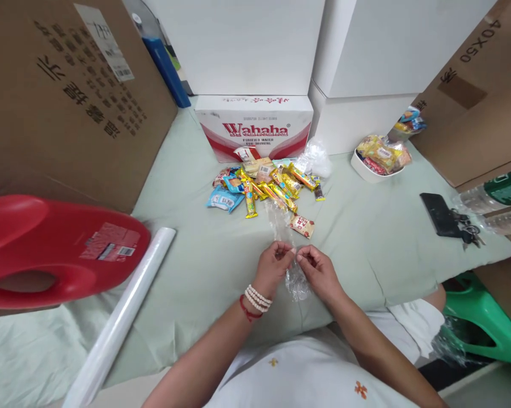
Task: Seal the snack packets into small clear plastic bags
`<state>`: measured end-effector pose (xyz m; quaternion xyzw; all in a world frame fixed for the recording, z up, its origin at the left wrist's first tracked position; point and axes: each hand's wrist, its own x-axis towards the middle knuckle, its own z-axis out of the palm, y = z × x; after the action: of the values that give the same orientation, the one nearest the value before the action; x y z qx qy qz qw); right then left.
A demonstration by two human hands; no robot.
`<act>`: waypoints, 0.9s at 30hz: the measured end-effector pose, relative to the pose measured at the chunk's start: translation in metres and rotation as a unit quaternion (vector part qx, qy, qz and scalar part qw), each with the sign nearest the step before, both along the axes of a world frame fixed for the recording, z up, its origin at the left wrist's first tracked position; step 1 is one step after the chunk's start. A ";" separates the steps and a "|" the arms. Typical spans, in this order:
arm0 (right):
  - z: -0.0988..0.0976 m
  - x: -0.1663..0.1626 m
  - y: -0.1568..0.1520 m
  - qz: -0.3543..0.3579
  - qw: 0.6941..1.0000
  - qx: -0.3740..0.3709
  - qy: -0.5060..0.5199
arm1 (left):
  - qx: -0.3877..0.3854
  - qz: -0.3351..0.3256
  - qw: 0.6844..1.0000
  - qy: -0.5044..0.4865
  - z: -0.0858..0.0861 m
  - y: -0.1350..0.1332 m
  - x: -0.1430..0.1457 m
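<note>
A clear plastic bag (296, 282) hangs between my two hands over the green cloth. My left hand (276, 263), with beads and a red cord at the wrist, pinches it between thumb and fingertips. Close beside it, my right hand (317, 269) pinches the same thin plastic; the two thumbs nearly meet. Just beyond my hands lies a small beige snack packet (302, 225) with red print. Farther off is a heap of wrapped snacks, with yellow stick packets (249, 198) and a blue packet (224, 198). Crumpled clear plastic (317, 158) lies behind the heap.
A Wahaha water carton (255, 127) stands behind the snacks. To its right is a white bowl of snacks (378, 161). A red jug (68, 249) and a white roll (127, 311) lie left. A black phone (440, 214) with keys (470, 229) is at right, near plastic bottles (493, 192).
</note>
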<state>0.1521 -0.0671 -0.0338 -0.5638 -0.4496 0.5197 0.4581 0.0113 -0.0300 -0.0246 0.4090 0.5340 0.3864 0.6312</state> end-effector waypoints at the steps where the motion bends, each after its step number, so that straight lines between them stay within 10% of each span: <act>1: 0.000 -0.001 0.000 0.001 1.000 0.004 0.001 | 0.004 -0.003 1.000 -0.001 -0.001 0.000 0.000; 27: 0.003 0.002 -0.004 0.011 0.999 -0.024 0.028 | 0.049 0.005 0.997 -0.067 -0.011 -0.002 -0.005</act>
<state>0.1537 -0.0710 -0.0312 -0.5547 -0.4300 0.5515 0.4509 0.0066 -0.0321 -0.0357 0.4102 0.4730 0.4415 0.6428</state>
